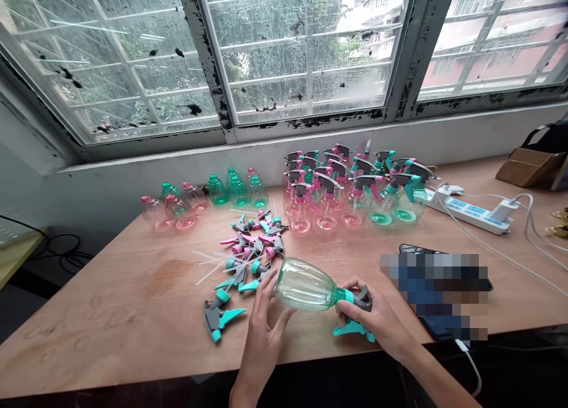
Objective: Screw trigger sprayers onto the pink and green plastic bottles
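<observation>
A clear green spray bottle (306,285) lies sideways in the air over the table's front part, its base to the left. Around its grey and turquoise trigger head, at the neck, my right hand (370,313) is closed. My left hand (265,319) cups the base end, fingers behind and thumb below. A loose trigger head (218,316) in grey and turquoise lies left of my left hand. Behind the bottle is a pile of pink, grey and turquoise trigger heads (252,245), with thin white tubes (213,260) beside it.
Several assembled spray bottles (328,204) stand in rows at the back. Open green bottles (238,192) and pink bottles (180,212) stand farther left. On the right are a power strip (470,209) with cables, a partly blurred phone (408,249) and a cardboard box (528,168).
</observation>
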A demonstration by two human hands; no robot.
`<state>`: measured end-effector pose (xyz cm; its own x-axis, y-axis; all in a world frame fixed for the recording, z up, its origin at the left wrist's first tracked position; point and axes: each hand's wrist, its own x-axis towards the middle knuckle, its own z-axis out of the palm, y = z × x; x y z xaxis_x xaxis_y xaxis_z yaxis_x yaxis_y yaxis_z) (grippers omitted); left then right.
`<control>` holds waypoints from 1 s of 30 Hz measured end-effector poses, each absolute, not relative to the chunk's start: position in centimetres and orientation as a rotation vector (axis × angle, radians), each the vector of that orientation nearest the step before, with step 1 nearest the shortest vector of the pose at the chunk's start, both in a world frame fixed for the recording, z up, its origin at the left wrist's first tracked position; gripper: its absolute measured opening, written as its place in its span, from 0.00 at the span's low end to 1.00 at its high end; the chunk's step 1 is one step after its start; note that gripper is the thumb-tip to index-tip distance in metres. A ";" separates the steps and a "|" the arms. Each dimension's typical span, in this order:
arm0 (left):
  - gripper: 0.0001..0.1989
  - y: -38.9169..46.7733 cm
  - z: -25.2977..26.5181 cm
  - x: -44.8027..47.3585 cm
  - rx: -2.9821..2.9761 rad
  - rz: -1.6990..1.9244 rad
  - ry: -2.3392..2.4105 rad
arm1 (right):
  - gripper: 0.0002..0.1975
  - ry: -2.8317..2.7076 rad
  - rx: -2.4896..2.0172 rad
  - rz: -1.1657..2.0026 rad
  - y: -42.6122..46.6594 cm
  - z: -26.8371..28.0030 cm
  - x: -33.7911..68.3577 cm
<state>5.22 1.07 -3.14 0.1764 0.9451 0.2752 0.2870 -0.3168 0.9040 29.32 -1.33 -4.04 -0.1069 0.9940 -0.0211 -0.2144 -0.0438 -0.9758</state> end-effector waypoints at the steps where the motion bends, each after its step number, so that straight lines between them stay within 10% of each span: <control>1: 0.26 1.1 -3.2 5.2 1.744 1.169 1.182 | 0.15 -1.105 -1.016 1.405 -1.3 -4.1 29.3; 30: 0.27 1.2 -4.0 5.0 1.742 1.149 1.211 | 0.13 -1.141 -0.995 1.385 -1.2 -4.5 29.5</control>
<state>4.96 1.18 -3.97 0.1641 0.9499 0.2660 0.3158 -0.3061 0.8981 29.45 -1.18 -4.54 -0.1184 0.9929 0.0141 -0.2039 -0.0104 -0.9789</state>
